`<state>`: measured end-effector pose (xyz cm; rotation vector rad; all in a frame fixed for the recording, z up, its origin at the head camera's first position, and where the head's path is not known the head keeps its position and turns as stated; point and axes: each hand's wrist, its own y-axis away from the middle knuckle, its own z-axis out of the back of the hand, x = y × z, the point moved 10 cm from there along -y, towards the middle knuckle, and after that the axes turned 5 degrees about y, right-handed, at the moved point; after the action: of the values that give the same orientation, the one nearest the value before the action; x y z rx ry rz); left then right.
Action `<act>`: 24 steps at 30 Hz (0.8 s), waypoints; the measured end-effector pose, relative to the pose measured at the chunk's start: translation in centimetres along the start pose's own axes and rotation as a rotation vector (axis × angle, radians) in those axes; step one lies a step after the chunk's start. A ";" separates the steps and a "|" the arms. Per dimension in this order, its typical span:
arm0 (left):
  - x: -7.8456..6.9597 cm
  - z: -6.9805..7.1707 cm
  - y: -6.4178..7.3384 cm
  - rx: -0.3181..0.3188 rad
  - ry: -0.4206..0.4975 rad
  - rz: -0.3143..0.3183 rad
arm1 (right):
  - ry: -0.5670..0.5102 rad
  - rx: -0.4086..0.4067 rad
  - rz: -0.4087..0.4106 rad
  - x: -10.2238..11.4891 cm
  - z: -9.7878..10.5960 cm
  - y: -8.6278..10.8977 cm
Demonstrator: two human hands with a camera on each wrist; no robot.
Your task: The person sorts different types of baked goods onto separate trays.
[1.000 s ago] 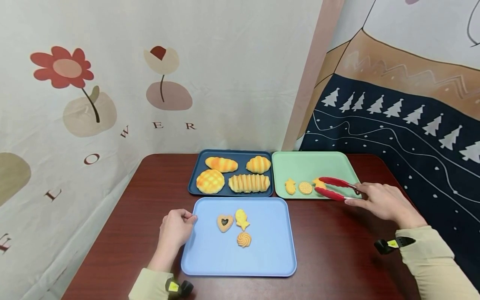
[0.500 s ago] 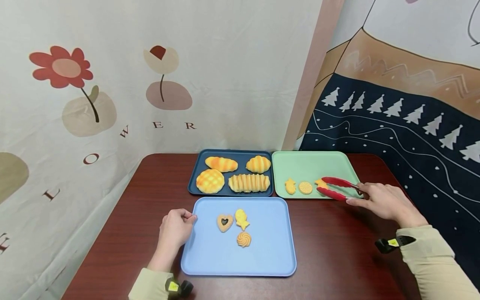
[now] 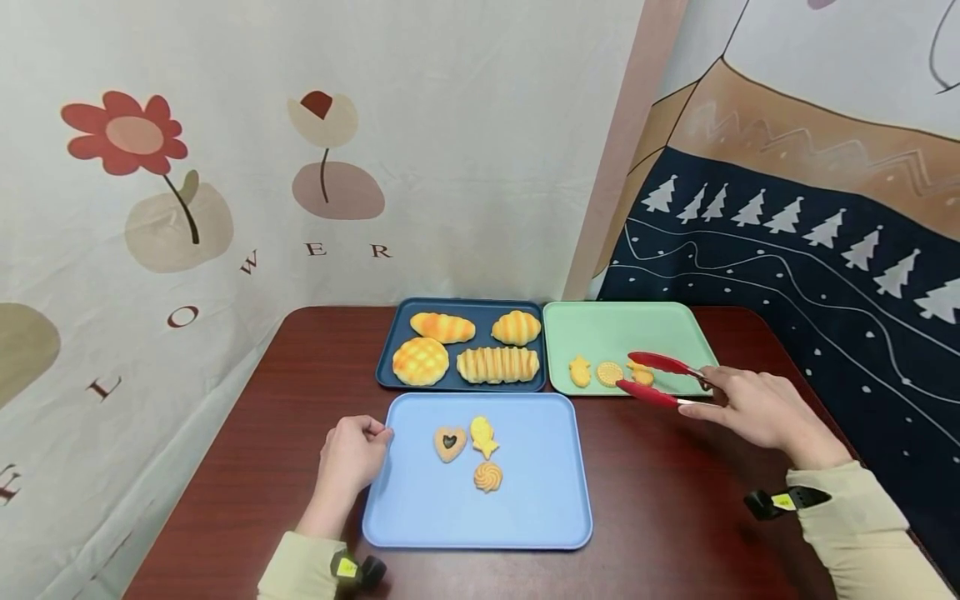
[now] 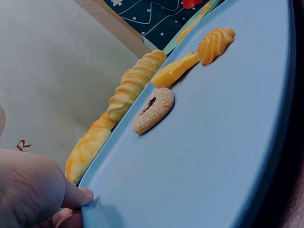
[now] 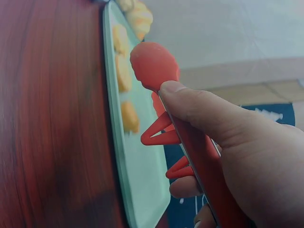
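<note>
My right hand (image 3: 765, 410) grips red-tipped tongs (image 5: 154, 66), whose arms stand apart over the front of the green tray (image 3: 607, 325). Between the tong arms, a yellow cookie (image 3: 642, 377) lies on that tray, partly covered by the upper arm. Left of it are a round cookie (image 3: 609, 373) and a pineapple-shaped cookie (image 3: 580, 372). With thumb and fingers, my left hand (image 3: 351, 458) pinches the left rim of the light blue tray (image 4: 199, 142). This tray bears a heart-shaped cookie (image 3: 450, 444), a fish-shaped cookie (image 3: 483, 437) and a swirl cookie (image 3: 488, 477).
Behind the light blue tray, a dark blue tray (image 3: 480, 333) holds several breads, among them a long ridged loaf (image 3: 498, 365) and a round bun (image 3: 421, 362). All trays share a reddish-brown table (image 3: 300, 367). Patterned cloths (image 3: 465, 150) hang behind the table.
The tongs have shifted a little left with their tips farther apart, so more of the yellow cookie shows between them. My left hand stays at the tray's rim.
</note>
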<state>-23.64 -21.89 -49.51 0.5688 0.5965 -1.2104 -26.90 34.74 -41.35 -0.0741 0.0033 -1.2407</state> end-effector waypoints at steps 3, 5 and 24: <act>0.0 0.0 0.0 0.006 0.003 0.006 | -0.004 -0.020 0.028 1.4 0.3 0.0; 0.0 -0.1 0.0 0.008 0.004 0.009 | -0.012 -0.024 0.041 2.2 0.4 -0.1; -0.2 0.1 0.1 -0.019 0.008 -0.003 | -0.062 0.015 0.147 10.9 -0.4 0.0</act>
<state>-23.59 -21.76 -49.32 0.5570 0.6150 -1.2046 -23.37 24.43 -41.30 -0.0978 -0.0532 -1.0913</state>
